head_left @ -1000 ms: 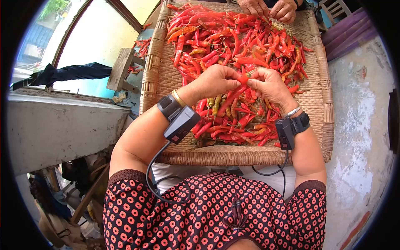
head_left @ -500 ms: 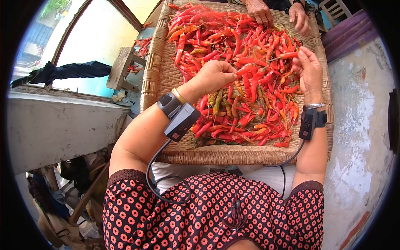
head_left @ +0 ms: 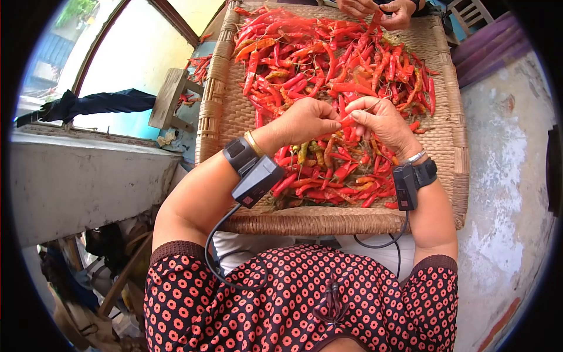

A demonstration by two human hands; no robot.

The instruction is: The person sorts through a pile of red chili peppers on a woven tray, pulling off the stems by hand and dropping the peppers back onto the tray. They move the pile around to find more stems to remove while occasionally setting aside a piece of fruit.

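Red chilies [head_left: 287, 58], with a few orange and greenish ones, lie heaped on a woven tray [head_left: 319, 220]. Over the middle of the heap, my left hand [head_left: 311, 122] has thumb and fingers pinched together at a red chili. Just to its right, my right hand [head_left: 378, 122] also pinches, its fingertips close to those of my left hand. A red chili [head_left: 347, 122] shows between the two hands; its ends are partly hidden by the fingers.
Another person's hands [head_left: 396, 13] hold a red chili at the tray's far edge. A wooden stool [head_left: 167, 98] with more chilies behind it stands at the left, near a window. A wall [head_left: 504, 170] runs along the right.
My right hand has come left and down from the tray's right side to my left hand. The other person's hands have drawn back to the far edge and now hold a chili.
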